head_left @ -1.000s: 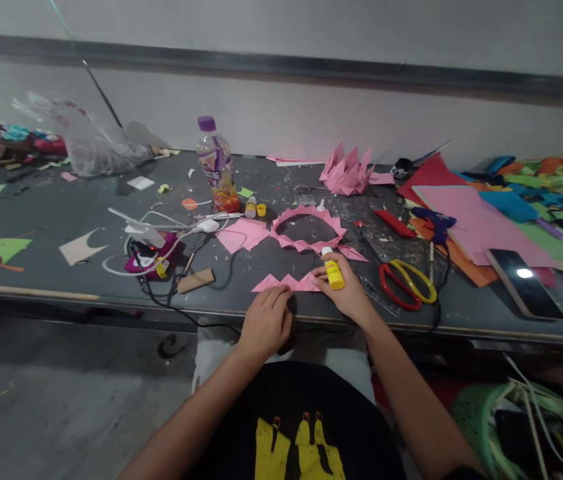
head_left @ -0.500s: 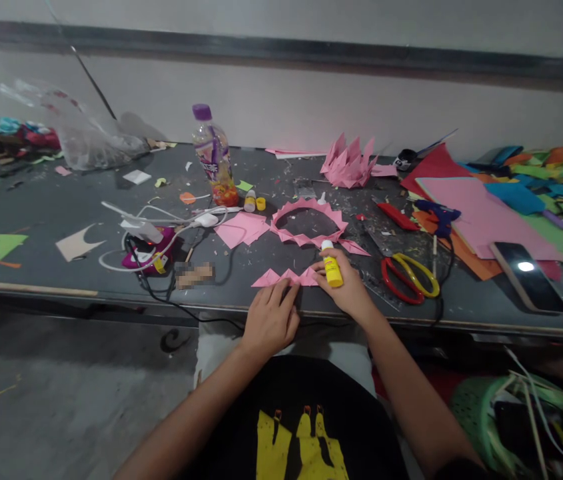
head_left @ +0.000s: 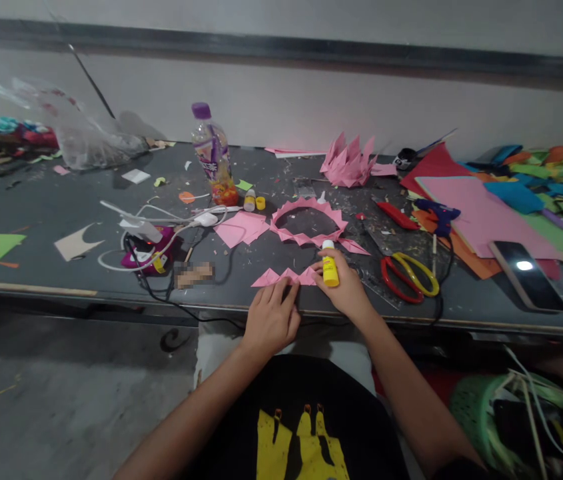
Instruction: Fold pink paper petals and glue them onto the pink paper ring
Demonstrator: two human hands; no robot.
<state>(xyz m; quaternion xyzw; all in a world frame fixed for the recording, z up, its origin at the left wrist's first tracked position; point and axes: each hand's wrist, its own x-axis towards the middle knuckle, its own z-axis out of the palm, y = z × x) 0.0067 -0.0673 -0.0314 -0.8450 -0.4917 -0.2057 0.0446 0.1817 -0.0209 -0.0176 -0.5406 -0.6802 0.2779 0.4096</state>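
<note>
Near the table's front edge lies a strip of pink folded paper (head_left: 288, 275) with several pointed peaks. My left hand (head_left: 274, 313) rests on its lower edge, fingers stretched out and pressing it down. My right hand (head_left: 346, 283) grips a small yellow glue bottle (head_left: 330, 268), white top pointing up, while its fingertips touch the strip's right end. Just beyond the strip is a pink paper ring (head_left: 281, 233) with a zigzag edge. A pink pointed paper piece (head_left: 354, 247) lies by the ring's right side, and a flat pink sheet (head_left: 242, 228) by its left.
Scissors (head_left: 395, 279), a glue gun (head_left: 438, 215) and a phone (head_left: 528, 277) lie to the right. A drink bottle (head_left: 216, 163) and a pink paper flower (head_left: 348, 160) stand farther back. Cables surround a purple power block (head_left: 166, 243) at left. A green basket (head_left: 471, 413) is at lower right.
The glue bottle has shifted slightly and is a little more upright in my right hand. My left hand stays on the pink strip.
</note>
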